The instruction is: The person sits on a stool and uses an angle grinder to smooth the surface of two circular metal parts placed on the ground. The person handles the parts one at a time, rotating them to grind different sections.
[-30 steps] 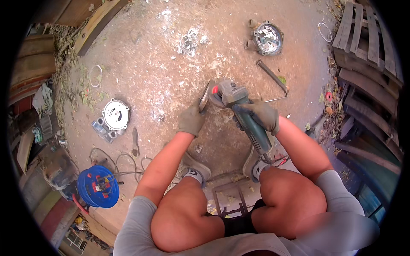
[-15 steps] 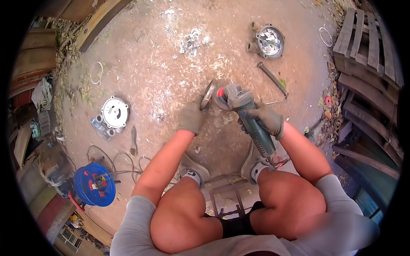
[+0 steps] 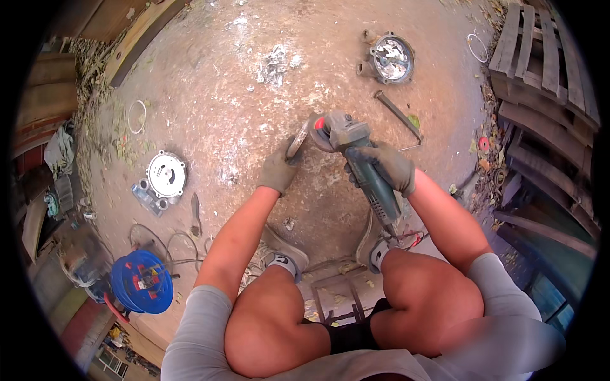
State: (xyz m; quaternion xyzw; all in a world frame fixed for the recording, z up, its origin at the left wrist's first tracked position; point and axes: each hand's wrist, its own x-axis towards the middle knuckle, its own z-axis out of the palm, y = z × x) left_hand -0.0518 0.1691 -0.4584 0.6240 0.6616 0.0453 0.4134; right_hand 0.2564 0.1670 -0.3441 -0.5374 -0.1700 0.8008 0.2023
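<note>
My gloved right hand [image 3: 389,166] is wrapped round the dark green body of an angle grinder [image 3: 373,190], its grey head pointing up and to the left. In my gloved left hand [image 3: 278,167] is a round metal ring [image 3: 297,141], held on edge by its lower side. The grinder's disc [image 3: 319,132] is right beside the ring's upper edge; whether they touch I cannot tell. A cable leaves the grinder's rear near my right foot.
Ahead on the right lie an open round metal housing [image 3: 393,58] and a long bolt-like bar [image 3: 398,116]. On the left are a round metal cover [image 3: 166,174], a flat-bladed tool [image 3: 196,214] and a blue cable reel [image 3: 141,281]. Wooden pallets [image 3: 540,57] line the right side.
Both hands, with the grinder and the ring, have shifted slightly left. The ring is tilted a little differently. The view has moved slightly too.
</note>
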